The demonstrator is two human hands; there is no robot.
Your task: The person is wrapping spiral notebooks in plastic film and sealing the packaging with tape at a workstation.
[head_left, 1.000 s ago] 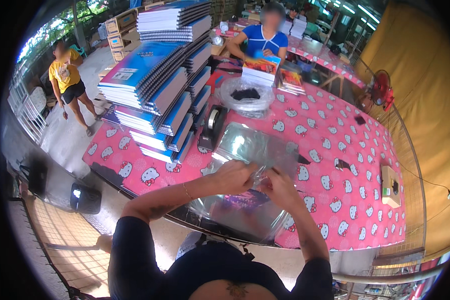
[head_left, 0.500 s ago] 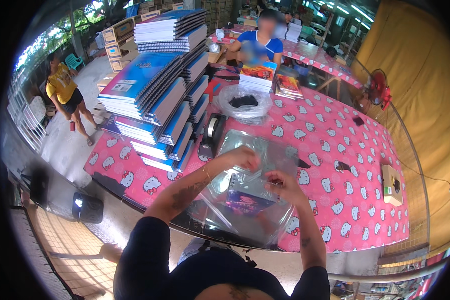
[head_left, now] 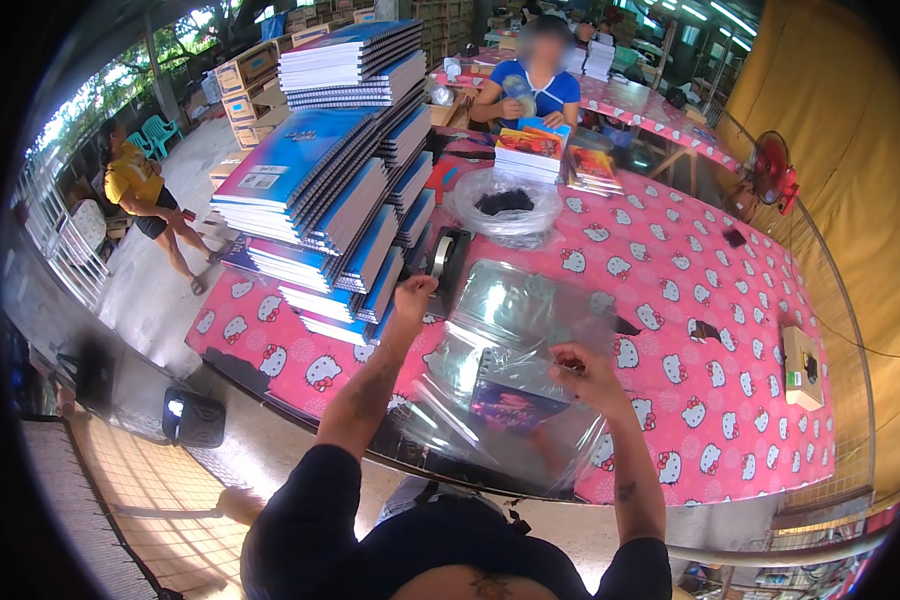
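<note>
My left hand [head_left: 417,291] is closed, its fingertips drawn together beside the black tape dispenser [head_left: 452,262]. What it pinches, if anything, is too small to make out. A spiral-bound notebook [head_left: 515,407] with a dark purple cover lies in front of me under loose, shiny clear plastic film [head_left: 450,400]. Over the film's right side hovers my right hand [head_left: 585,375], fingers loosely curled and apart, with nothing visible in them. More clear plastic sheeting [head_left: 530,285] lies flat beyond the notebook.
A tall stack of blue spiral notebooks [head_left: 315,170] stands left. Behind the dispenser lies a bundled plastic roll [head_left: 505,215]. A seated co-worker [head_left: 540,85] faces me behind stacked books [head_left: 528,155]. At the right are a small box [head_left: 802,368] and a red fan [head_left: 773,170].
My left hand has moved left from above the plastic to the tape dispenser, its fingers closing. My right hand stays over the film. The person in yellow at left has turned.
</note>
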